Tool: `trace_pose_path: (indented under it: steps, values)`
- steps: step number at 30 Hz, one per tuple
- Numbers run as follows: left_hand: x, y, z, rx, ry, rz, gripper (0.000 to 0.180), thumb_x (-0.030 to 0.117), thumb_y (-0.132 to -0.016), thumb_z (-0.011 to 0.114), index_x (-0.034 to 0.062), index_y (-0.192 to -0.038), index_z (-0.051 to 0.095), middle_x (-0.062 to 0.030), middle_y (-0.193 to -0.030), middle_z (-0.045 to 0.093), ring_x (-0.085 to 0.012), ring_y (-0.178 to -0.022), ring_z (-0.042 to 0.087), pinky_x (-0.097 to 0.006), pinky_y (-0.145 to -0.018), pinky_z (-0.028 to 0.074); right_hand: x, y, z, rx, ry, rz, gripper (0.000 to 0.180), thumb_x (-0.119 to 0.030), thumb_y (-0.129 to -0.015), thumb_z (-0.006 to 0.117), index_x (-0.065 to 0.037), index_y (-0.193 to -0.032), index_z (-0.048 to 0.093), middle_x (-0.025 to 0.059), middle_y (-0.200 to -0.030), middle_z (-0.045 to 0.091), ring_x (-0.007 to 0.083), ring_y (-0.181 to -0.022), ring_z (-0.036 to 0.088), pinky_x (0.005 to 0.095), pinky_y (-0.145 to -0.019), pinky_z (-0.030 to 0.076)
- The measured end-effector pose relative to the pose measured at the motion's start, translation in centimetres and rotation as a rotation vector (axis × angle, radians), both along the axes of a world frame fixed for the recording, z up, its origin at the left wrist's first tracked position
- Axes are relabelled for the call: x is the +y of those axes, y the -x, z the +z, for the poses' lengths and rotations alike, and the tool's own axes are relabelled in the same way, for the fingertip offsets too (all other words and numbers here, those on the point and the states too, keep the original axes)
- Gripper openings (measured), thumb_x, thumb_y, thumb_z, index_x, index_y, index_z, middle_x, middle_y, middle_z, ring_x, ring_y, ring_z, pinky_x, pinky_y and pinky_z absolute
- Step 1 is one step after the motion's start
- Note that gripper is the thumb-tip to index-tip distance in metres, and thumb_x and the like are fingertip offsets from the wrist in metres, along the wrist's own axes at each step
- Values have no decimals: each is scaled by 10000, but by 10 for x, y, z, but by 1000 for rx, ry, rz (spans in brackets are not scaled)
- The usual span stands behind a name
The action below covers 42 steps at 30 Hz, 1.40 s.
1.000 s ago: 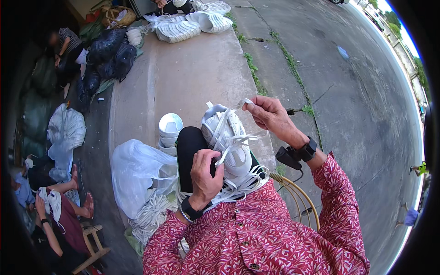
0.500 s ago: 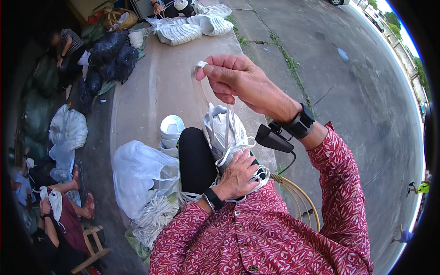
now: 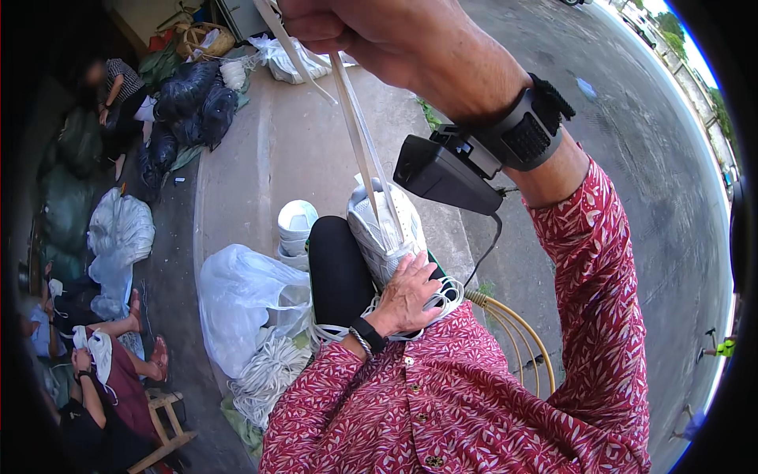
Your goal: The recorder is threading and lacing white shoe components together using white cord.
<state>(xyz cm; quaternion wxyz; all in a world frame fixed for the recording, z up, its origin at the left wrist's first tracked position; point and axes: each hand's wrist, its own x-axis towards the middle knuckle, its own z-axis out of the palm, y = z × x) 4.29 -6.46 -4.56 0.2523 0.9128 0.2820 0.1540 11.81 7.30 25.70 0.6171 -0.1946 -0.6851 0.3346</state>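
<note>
Your left hand [image 3: 407, 296] pins the white shoe [image 3: 383, 229] on your knee; your right hand [image 3: 371, 31] pinches the white lace [image 3: 359, 134] taut overhead, so a hard tug may slip the shoe free

the person wears a long-sleeved red shirt [image 3: 474, 395] with a pale leaf print and small dark buttons down the lower centre of the frame. black trousers [image 3: 335, 272] cover the knee at centre. a black strap [image 3: 525, 130] holds a black box [image 3: 446, 174] with a thin cable, upper right; a dark band [image 3: 367, 333] circles the other wrist.
</note>
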Motion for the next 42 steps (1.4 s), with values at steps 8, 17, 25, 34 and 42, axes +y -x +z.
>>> trace_pose_path:
  steps: [8,17,25,34,42]
  values:
    - [-3,-1,9,-352,-12,171,203,118,-719,654,46,-901,600,-145,-1051,547,-348,-1105,479,-433,-949,366,2,-11,-33,-41,361,174,222,-143,-934,484,24,-914,629,1,-583,469,69,-471,418,208,-420,310]
    - [28,20,10,-176,-186,640,122,38,-722,622,34,-818,547,-121,-786,532,-314,-781,533,-410,-688,427,19,-32,-70,80,504,172,222,-152,-933,493,30,-926,621,0,-585,483,72,-463,425,212,-414,313]
    - [38,18,12,-61,-141,639,137,54,-729,620,30,-786,499,-137,-798,515,-336,-781,536,-431,-681,426,23,-35,-80,91,519,178,213,-140,-929,485,31,-924,612,0,-592,482,65,-462,424,208,-412,326]
    - [43,15,8,-128,-47,663,104,66,-763,570,26,-768,474,-148,-782,492,-355,-771,529,-442,-669,419,21,-36,-88,62,524,167,205,-138,-936,482,19,-910,611,-6,-594,476,63,-463,422,210,-414,341]
    - [51,35,10,-119,112,508,107,44,-766,562,-2,-788,468,-170,-802,484,-360,-767,526,-439,-673,420,21,-45,-93,84,567,159,203,-149,-937,493,5,-906,621,-8,-594,480,60,-464,422,206,-412,334]
